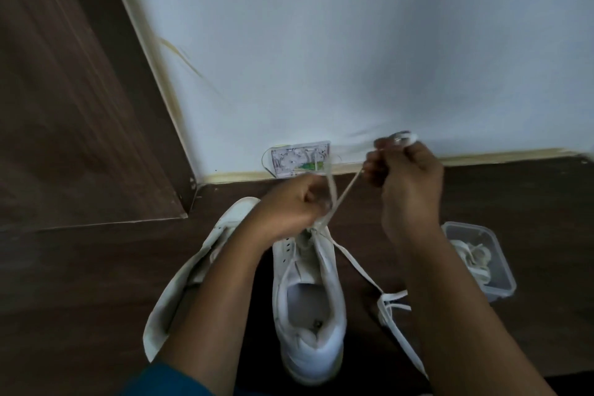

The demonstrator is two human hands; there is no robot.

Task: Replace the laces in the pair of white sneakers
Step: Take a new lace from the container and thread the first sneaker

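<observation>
**Currently: first eyelets on the upright sneaker**

So, status. Upright sneaker (308,299) stands on the dark floor (80,283) between the forearms, toe toward the wall. The eyelets that show are mostly bare. Second sneaker (180,280) lies on its side just to the left, partly under the left forearm.

Left hand (289,206) is curled tight at the toe end of the eyelet rows, pinching the lace (345,193) where it leaves the shoe. Right hand (408,180) is raised nearer the wall, fist closed on the same lace with a turn looped over a finger. The strand between the hands is taut. It's blurred there, so I can't tell which eyelet it exits. Another strand trails from the eyelet area rightward over the floor into a loose tangle.

Clear plastic container (479,260) on the right holds more laces, bunched up.

Handling, my read:
- Lace is flat, soft and light. It won't push, only pulls.
- Take it close to the tip to feed a hole, then further down the strand to draw slack.
- It's likely to twist, and to slip through the fingers under tension, which would explain the wrap.
- Sneaker is light and will slide or tip when pulled, so one hand should brace it at the eyelets.
- Risk: the floor tail could knot.
</observation>
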